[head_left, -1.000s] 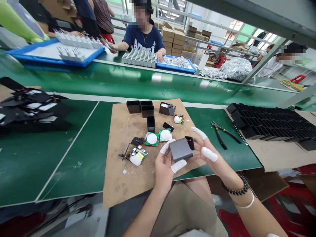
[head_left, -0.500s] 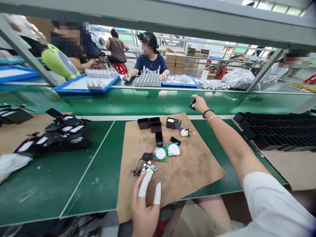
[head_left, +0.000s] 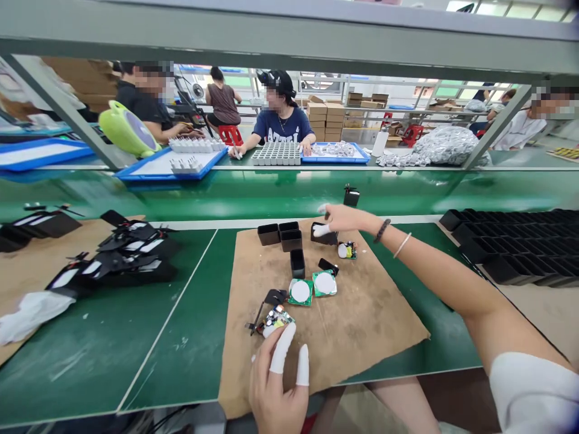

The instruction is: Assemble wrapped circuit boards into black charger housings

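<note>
My left hand [head_left: 278, 383], white covers on its thumb and a finger, rests at the near edge of a circuit board [head_left: 279, 317] wired to a black piece [head_left: 275, 296]. Its fingers are apart; the fingertips seem to touch the board. My right hand [head_left: 344, 219] reaches over a black case [head_left: 322, 236] at the back of the cardboard, thumb and index spread and nothing visibly held. Beyond it another black case [head_left: 351, 197] stands on the green belt. Two green boards with white discs [head_left: 300, 292] lie between the hands, below another small board [head_left: 347, 250].
Several empty black cases [head_left: 297, 263] stand on the cardboard sheet [head_left: 371, 325]. Rows of black cases [head_left: 520, 247] fill the right side. Finished-looking black units [head_left: 149, 253] are piled at left. Across the belt [head_left: 253, 193] a person sits behind a white grid of parts [head_left: 277, 154].
My right hand has let go of a black case, which now stands on the belt, and has come back left over the case on the cardboard. My left hand stays by the board.
</note>
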Tool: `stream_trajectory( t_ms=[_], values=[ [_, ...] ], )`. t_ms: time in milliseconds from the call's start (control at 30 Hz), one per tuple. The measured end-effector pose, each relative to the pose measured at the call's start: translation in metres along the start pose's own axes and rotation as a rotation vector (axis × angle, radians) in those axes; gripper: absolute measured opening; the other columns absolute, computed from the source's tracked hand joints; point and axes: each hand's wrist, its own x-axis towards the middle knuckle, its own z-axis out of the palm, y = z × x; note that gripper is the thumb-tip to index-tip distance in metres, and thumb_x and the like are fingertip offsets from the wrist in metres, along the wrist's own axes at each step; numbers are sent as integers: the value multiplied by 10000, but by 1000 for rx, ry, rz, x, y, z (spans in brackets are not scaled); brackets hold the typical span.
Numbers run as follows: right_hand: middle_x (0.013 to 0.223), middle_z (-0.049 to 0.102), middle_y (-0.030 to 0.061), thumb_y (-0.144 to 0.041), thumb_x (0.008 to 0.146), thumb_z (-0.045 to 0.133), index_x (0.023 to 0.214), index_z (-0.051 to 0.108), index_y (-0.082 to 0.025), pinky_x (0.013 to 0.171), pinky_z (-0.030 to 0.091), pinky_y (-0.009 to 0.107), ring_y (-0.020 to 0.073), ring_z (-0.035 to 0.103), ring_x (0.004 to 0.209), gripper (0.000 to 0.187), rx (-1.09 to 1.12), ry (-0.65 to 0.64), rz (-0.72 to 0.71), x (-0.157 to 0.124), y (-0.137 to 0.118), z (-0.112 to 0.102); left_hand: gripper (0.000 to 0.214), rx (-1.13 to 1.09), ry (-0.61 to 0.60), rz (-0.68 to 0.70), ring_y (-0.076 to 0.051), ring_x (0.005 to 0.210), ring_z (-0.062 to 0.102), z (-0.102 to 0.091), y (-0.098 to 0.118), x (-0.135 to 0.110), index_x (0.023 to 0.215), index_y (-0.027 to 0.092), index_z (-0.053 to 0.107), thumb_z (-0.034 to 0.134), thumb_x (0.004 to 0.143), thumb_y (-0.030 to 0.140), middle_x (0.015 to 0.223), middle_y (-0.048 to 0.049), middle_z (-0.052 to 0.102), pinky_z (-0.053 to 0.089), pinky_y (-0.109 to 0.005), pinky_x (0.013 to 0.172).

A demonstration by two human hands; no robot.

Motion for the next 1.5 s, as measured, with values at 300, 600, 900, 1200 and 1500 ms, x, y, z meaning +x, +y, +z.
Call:
stream_trajectory(
  t_ms=[300, 600, 900, 1200, 1500],
  values=[
    [1228, 785, 79, 28, 750, 708, 1121, 745, -181, 1032, 534, 331, 238, 718, 1174, 428, 74, 35, -142, -34, 1, 25, 299, 47, -2, 42, -228, 1066, 681, 0, 6, 5, 1259, 142, 651, 654, 960, 154, 1145, -128, 706, 502, -327, 934],
    [917, 785, 30, -53, 581, 828, 833, 787, -182, 978, 538, 364, 231, 693, 965, 286, 736, 43, -51, -26, 16, 32, 285, 51, 0, 12, -244, 1079, 683, 1, 8, 4, 1247, 145, 664, 636, 964, 157, 1148, -136, 715, 500, -348, 951],
    [840, 707, 74, -387, 861, 749, 878, 642, -193, 623, 580, 300, 158, 605, 664, 222, 1272, -107, 74, -29, 14, 34, 319, 33, 2, -22, -234, 1069, 673, 2, 10, 3, 1266, 176, 664, 657, 949, 140, 1138, -116, 710, 492, -342, 962],
    [834, 677, 68, -192, 889, 670, 891, 621, -177, 506, 492, 209, 120, 527, 623, 52, 1681, -269, 315, -35, -4, 23, 339, 31, -19, -22, -234, 1068, 677, 1, 9, 3, 1272, 153, 659, 665, 935, 117, 1121, -119, 715, 493, -336, 965],
    [758, 651, 17, -262, 789, 791, 774, 586, -214, 571, 490, 285, 127, 496, 582, 211, 1479, -173, 218, -32, 11, 20, 424, 47, -27, -26, -230, 1063, 711, 1, 2, -6, 1298, 196, 685, 726, 886, 106, 1118, -100, 755, 516, -324, 934]
  ],
)
